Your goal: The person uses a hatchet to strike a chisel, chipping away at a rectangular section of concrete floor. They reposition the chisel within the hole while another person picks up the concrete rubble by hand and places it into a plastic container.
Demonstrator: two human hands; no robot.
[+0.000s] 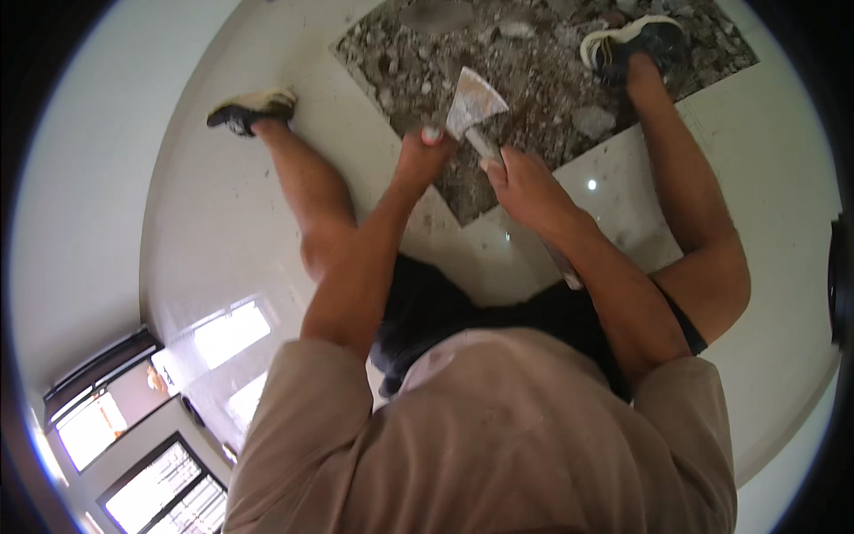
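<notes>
I sit on a tiled floor with my legs spread, in front of a patch of broken rubble [534, 84]. My right hand [527, 187] is closed round the handle of a hatchet [476, 102]. Its pale, worn, fan-shaped blade points up and away from me, and the handle's end shows below my forearm. Beside the blade, over the patch's near left edge, my left hand [421, 163] is closed round a tool with a round, red-rimmed pale end [431, 135]. The rest of that tool is hidden, so I cannot tell its kind.
Glossy pale tiles [569, 200] border the rubble with a straight cut edge. Larger flat chunks [593, 121] lie among the debris. My right shoe [633, 46] rests on the rubble, my left shoe [253, 110] on tile. A wall curves along the left; windows [165, 489] are at lower left.
</notes>
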